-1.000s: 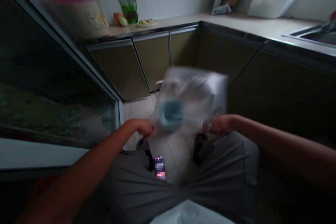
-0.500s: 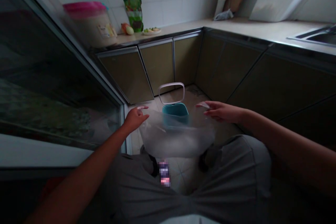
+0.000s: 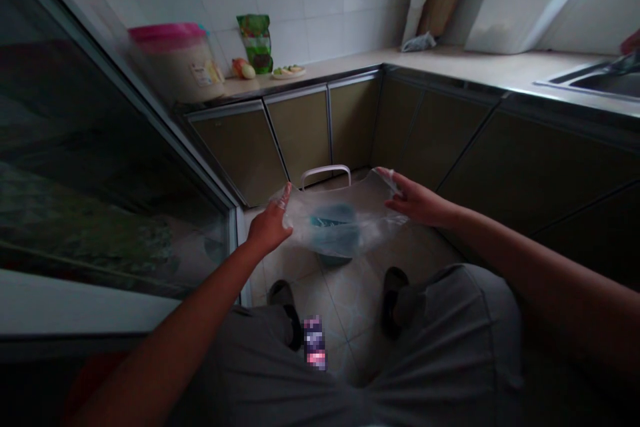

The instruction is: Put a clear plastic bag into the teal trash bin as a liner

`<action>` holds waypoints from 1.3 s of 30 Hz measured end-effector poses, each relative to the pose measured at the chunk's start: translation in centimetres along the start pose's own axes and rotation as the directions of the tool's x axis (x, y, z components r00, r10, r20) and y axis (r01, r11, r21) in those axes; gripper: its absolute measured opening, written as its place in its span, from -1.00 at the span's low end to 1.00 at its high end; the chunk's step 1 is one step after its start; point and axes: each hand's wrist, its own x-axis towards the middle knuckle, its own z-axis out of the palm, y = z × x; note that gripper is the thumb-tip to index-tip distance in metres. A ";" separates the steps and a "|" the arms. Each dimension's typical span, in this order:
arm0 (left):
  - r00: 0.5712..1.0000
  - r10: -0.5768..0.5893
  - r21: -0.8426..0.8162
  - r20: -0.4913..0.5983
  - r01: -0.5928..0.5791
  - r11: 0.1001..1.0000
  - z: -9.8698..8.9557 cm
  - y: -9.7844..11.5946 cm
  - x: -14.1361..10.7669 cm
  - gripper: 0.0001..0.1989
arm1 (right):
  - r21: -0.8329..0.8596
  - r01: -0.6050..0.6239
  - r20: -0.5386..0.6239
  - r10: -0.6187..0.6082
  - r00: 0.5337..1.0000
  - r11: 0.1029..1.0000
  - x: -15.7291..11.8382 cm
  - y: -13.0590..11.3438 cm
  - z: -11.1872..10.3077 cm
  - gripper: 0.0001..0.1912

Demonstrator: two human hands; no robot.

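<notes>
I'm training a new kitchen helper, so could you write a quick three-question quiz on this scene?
1. True or false: the teal bin shows through the clear plastic bag between the left hand and the right hand.
2. Multiple choice: what colour is the lid of the round container on the counter? A green, B pink, C white.
3. Fill in the blank: in the head camera's view, the steel sink lies to the ___ of the bin's white handle.

Key: 1 true; 2 B; 3 right.
</notes>
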 end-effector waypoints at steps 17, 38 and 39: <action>0.993 -0.087 -0.134 -0.081 0.076 0.988 5.6 -4.4 -0.8 -0.38 | -0.126 -0.145 -0.007 0.146 0.989 0.981 -3.3 8.2 4.0 -0.03; 0.972 -0.088 -0.909 0.217 0.234 0.344 5.7 -1.2 0.0 -0.55 | -0.321 -0.230 0.190 0.301 0.934 0.919 4.8 9.6 18.1 -0.78; 0.968 -0.089 -0.911 0.233 0.249 0.329 5.6 -1.1 -0.1 -0.53 | -0.333 -0.253 0.168 0.321 0.932 0.909 6.5 11.4 19.2 -0.74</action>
